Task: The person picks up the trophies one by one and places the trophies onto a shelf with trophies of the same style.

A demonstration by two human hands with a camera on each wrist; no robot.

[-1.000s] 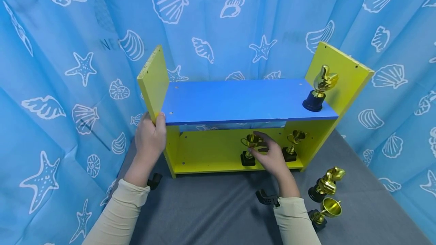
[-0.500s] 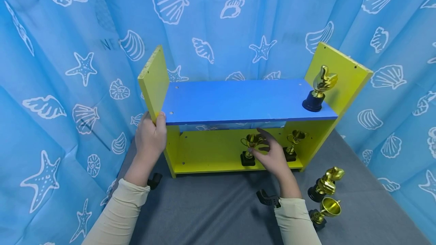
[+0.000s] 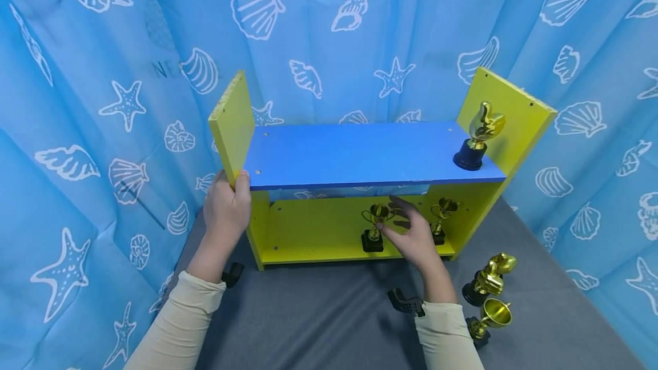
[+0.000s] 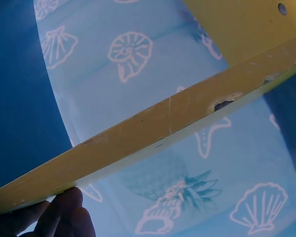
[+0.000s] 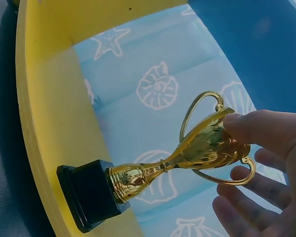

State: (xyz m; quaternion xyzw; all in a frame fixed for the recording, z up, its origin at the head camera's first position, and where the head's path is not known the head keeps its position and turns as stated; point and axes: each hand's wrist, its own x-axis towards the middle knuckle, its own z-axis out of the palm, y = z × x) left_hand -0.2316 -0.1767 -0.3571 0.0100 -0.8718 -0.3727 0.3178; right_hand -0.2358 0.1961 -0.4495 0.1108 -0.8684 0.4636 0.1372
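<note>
A gold trophy cup [image 3: 379, 214] with two handles and a black base stands upright on the yellow bottom board of a small shelf unit [image 3: 329, 153]. My right hand [image 3: 413, 238] is beside it, the thumb at the cup's bowl and the other fingers spread apart near one handle [image 5: 246, 173]. On the left, my left hand [image 3: 227, 204] grips the yellow side panel [image 3: 233, 124], thumb on the front edge and fingers outside. In the left wrist view several fingertips [image 4: 71, 200] press the panel's underside.
Another trophy cup [image 3: 445, 208] stands at the lower shelf's right end. A thumbs-up trophy [image 3: 478, 136] stands on the blue board [image 3: 354, 153]. On the grey cloth at right are a gold figure trophy [image 3: 488, 281] and a tilted cup [image 3: 494, 314]. A shell-print curtain [image 3: 329, 33] hangs behind.
My right index finger has lifted off the cup and the fingers have spread wider. The cup stays on the board. My left hand keeps its hold; the view shifts slightly.
</note>
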